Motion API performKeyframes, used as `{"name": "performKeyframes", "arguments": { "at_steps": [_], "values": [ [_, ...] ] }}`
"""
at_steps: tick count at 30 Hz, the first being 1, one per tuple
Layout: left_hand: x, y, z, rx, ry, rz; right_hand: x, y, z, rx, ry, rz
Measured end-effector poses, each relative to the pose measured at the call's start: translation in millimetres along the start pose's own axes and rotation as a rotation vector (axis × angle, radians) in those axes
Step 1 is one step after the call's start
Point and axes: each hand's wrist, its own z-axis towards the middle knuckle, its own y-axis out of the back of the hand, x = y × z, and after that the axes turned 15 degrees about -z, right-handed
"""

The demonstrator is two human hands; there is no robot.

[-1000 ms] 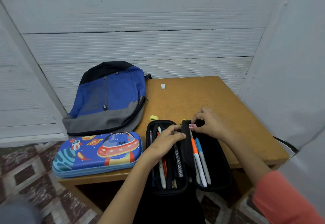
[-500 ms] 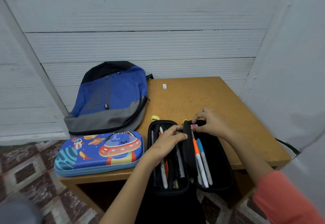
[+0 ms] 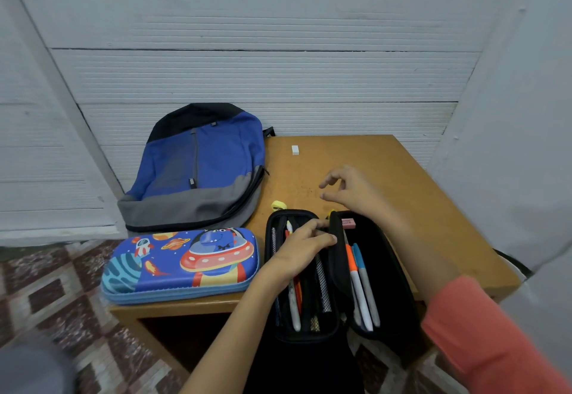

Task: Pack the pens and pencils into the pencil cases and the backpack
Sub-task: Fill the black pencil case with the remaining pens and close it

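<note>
Wooden table (image 3: pixel 387 171). Blue, grey and black backpack (image 3: pixel 204 164) lies flat at rear left. Blue space-cartoon pencil case (image 3: pixel 179 266) sits closed at front left. Black pencil case (image 3: pixel 390 285) lies open beside it, with pens (image 3: pixel 360 285) in both halves. Left hand (image 3: pixel 305 246) grips its centre flap. Right hand (image 3: pixel 353 191) hovers above the table, fingers loose, holding nothing. Pink eraser (image 3: pixel 348 223) lies in the right half, print too small to read.

Free table (image 3: pixel 402 171) behind the black case (image 3: pixel 390 294), right of the backpack (image 3: pixel 201 171): only a white eraser (image 3: pixel 295 150) and a small yellow piece (image 3: pixel 278 205) there. Blue case (image 3: pixel 185 263) fills front left. Left hand (image 3: pixel 305 246) covers the black case's left half, right hand (image 3: pixel 349 191) hovers above its far end
</note>
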Motion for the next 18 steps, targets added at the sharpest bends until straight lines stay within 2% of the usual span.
{"name": "performKeyframes", "arguments": {
  "at_steps": [9,18],
  "values": [
    [-2,0,-1,0.002,0.002,0.073,48,-17,26,0.106,0.11,-0.088],
    [0,-3,1,0.011,-0.058,0.03,68,-43,39,0.197,0.206,-0.204]
  ]
}}
